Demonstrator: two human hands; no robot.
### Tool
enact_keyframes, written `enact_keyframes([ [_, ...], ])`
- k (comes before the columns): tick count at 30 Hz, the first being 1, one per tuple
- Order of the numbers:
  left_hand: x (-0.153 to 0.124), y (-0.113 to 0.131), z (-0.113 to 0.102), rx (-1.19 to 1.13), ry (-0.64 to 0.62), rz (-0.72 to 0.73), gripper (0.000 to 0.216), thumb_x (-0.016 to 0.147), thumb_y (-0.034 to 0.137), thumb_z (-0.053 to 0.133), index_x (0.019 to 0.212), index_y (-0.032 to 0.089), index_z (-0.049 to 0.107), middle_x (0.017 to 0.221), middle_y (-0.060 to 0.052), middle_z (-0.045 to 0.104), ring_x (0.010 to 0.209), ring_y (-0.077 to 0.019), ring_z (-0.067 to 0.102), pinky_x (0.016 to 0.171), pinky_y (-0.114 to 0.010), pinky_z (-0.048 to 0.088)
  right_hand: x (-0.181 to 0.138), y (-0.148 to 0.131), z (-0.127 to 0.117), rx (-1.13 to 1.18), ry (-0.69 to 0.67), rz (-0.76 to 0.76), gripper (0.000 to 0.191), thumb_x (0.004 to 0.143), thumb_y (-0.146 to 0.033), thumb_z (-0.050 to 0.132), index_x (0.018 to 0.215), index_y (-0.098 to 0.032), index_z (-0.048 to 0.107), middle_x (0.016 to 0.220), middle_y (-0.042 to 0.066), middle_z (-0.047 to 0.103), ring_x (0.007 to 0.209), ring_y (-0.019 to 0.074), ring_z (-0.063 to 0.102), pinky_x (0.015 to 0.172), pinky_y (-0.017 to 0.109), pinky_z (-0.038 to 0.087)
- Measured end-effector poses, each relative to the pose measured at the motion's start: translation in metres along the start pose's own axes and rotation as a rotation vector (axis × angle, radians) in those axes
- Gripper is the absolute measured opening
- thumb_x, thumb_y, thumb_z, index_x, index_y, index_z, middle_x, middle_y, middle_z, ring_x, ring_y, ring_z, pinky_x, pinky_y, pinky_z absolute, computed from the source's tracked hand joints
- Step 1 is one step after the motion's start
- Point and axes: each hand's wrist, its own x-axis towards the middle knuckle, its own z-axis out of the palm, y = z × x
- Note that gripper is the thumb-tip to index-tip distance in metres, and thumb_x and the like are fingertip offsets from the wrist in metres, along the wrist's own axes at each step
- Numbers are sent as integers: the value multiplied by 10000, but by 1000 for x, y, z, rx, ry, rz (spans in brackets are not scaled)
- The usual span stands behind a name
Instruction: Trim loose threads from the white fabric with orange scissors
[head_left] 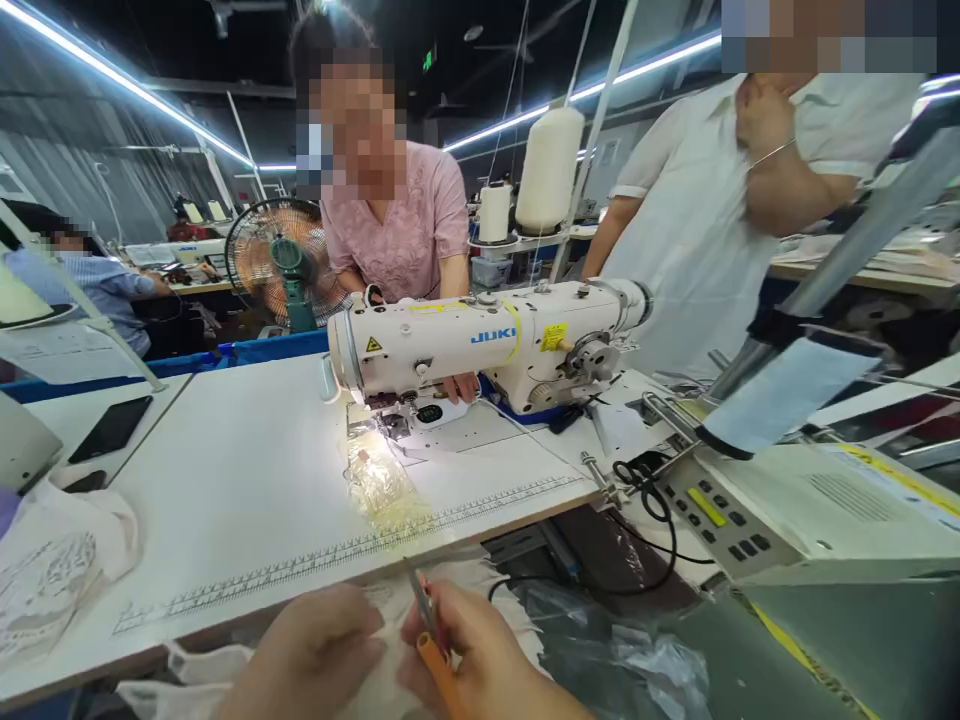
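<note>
Both hands are seen low down, close together. An orange-handled tool (435,650) is gripped in the right hand (480,660). White cloth (375,640) is pinched by the left hand (307,660), just below the table edge (225,540). Farther back, a sewing machine (480,345) is touched by another person's hand (459,388).

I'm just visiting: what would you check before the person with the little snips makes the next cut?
1. Snips held firmly in the right hand: ok.
2. Left hand steadying the white cloth: ok.
3. Left fingers away from the blade tips: cannot tell, the hands sit close together.
4. Thread being cut is visible: cannot tell, too small.
5. Another person's hand is by the sewing machine, far from the snips: ok.
6. Work well lit: ok, the machine lamp shines on the table.
</note>
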Motion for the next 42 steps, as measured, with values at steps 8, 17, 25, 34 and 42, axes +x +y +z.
enact_keyframes([
  [8,14,-20,20,-363,-170,-122,221,691,334,619,697,114,623,657,-9,530,616,-112,450,578,-228,342,-12,29,-5,-130,-15,8,210,778,-356,560,722,-191,441,657,-27,450,583,96,395,538,222,351],
  [17,26,-40,35,-603,-225,-243,162,662,275,683,740,132,687,644,13,591,601,-84,467,595,-213,351,-16,45,-27,-149,-128,73,408,779,-590,547,846,-192,489,755,24,533,645,142,488,569,266,417],
  [25,32,-43,39,-731,-224,-283,105,663,239,683,699,141,679,640,22,613,598,-76,505,619,-216,373,-20,60,-76,-499,-453,-52,592,789,-774,278,757,-202,425,665,3,423,577,141,388,513,270,339],
  [34,36,-40,40,-562,-145,-359,110,664,242,647,650,136,626,584,40,541,531,-62,422,539,-213,309,-29,60,-71,-627,-566,38,604,790,-786,208,727,-211,382,671,11,449,575,149,405,541,277,321],
  [42,36,-42,38,-446,-139,-393,164,642,310,643,634,155,589,532,53,444,473,-56,343,465,-210,250,-25,49,-71,-700,-565,110,560,793,-762,286,691,-220,380,643,12,472,555,153,422,523,270,316],
])
